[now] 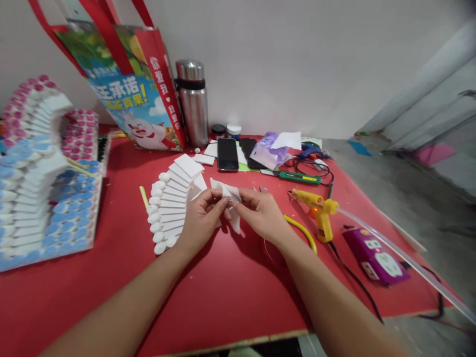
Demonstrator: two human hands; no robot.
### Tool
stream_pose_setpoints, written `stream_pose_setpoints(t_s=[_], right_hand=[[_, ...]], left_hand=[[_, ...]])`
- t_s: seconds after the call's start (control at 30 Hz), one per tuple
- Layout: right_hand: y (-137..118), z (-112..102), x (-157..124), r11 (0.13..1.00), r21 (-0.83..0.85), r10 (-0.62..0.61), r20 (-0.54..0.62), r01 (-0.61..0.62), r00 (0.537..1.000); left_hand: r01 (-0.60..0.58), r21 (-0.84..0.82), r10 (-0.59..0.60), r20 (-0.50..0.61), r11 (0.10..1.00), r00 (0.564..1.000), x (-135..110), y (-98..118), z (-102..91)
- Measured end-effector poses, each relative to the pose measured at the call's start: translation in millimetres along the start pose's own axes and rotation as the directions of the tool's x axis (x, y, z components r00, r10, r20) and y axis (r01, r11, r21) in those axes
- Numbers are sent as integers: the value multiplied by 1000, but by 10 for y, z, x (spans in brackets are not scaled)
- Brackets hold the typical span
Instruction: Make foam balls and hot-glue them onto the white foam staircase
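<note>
A thin, crumpled white tissue [235, 223] is pinched between the fingertips of both hands above the red table. My left hand [201, 215] is closed on its left side, thumb against fingers. On the other side, my right hand [265, 214] grips it the same way, and the fingertips of both hands nearly meet. A fan-shaped row of white flat pieces with round white ends [173, 203] lies beside my left hand, which covers part of it. Yellow-handled scissors [303, 233] lie partly under my right hand and forearm.
A yellow glue gun [316, 208] with a long clear stick and a purple power strip [377, 258] are on the right. Behind lie a green cutter [299, 177], a phone [227, 154] and a tissue pack [269, 151]. A steel flask [195, 109] and printed bag [137, 99] stand behind.
</note>
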State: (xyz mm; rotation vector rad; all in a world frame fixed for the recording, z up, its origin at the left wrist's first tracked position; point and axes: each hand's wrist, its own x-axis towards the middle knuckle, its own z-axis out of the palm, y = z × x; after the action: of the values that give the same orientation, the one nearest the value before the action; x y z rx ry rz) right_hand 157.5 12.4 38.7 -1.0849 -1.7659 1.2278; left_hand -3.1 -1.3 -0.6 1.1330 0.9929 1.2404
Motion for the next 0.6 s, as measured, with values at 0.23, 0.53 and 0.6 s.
stream_pose_setpoints(t_s=[0.23,0.53,0.6], right_hand=[[152,-114,38,989,147,59,-233,-25,971],[263,-460,120,982,191,106,-527,-4,843],[277,-437,123,982,188,107,-524,-9,845]], left_hand=[[-108,-115,111,16,987,994,-53,48,14],[48,-575,-147,-128,817,981,18,116,-54],[37,-587,-161,-159,809,974,37,85,-32]])
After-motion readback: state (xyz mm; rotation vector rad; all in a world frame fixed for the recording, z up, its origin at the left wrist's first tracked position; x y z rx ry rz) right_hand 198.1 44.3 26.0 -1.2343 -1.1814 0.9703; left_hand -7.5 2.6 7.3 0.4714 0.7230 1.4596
